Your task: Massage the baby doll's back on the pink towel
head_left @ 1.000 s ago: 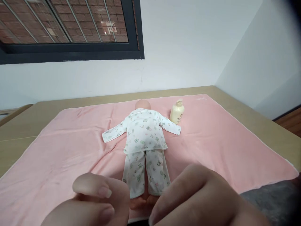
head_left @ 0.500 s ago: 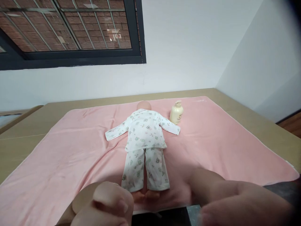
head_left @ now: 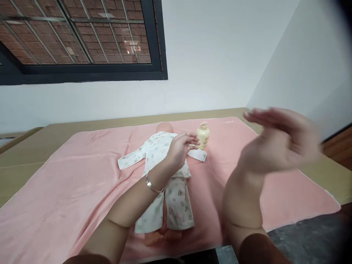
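Note:
A baby doll [head_left: 157, 156] in white patterned top and trousers [head_left: 180, 205] lies on the pink blanket [head_left: 68, 172], arms spread and feet toward me. My left hand [head_left: 183, 148], with a silver bracelet at the wrist, reaches over the doll's torso. Its fingers stretch toward a cream pump bottle [head_left: 202, 135] beside the doll's sleeve; whether they touch it I cannot tell. Raised at the right, my right hand [head_left: 283, 143] is blurred by motion. Its fingers are bent and partly extended leftward, and nothing shows in it.
The blanket covers a wooden-toned surface [head_left: 35, 146] whose back edge meets a white wall [head_left: 209, 66]. A dark-framed barred window [head_left: 96, 73] is at the upper left. Grey floor [head_left: 297, 229] shows at the lower right.
Both hands have come up from the bottom edge. The left has moved forward over the doll toward the bottle; the right has risen at the right side. The view has shifted slightly.

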Motion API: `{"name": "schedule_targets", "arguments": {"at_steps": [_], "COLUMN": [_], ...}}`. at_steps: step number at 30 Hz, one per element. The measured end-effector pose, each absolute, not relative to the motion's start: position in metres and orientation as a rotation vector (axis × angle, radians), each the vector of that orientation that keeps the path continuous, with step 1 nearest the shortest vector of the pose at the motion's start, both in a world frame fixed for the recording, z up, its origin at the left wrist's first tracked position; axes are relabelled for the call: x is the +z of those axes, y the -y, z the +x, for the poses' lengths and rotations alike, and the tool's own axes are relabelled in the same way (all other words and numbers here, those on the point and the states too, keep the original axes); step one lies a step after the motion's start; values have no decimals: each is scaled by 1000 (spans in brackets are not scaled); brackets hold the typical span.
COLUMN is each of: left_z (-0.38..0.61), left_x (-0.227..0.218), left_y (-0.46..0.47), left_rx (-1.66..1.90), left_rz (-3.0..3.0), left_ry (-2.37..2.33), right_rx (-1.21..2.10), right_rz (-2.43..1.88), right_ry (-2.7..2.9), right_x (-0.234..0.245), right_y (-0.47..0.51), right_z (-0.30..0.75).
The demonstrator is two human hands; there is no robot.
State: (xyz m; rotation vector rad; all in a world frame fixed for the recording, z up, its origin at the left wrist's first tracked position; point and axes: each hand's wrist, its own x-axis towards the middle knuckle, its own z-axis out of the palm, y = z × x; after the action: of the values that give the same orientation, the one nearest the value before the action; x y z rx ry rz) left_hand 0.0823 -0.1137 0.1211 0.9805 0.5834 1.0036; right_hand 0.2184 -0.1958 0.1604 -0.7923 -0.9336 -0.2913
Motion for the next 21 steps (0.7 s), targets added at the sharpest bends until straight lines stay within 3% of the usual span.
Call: {"name": "schedule_targets", "arguments": {"at_steps": [3, 9, 21], "left_z": [108, 152, 104], "left_x": [119, 109, 96], "left_y": [82, 40, 63], "left_rx": [847, 780, 684], "left_rz": [590, 315, 360], "left_ry": [-659, -704, -616], "right_rx": [-224, 281, 47], "right_rz": [-1015, -1743, -2107], "right_ry": [1066, 1592, 1802], "right_x": [159, 128, 105], "right_y": [146, 89, 73], "right_z": [239, 250, 237]}}
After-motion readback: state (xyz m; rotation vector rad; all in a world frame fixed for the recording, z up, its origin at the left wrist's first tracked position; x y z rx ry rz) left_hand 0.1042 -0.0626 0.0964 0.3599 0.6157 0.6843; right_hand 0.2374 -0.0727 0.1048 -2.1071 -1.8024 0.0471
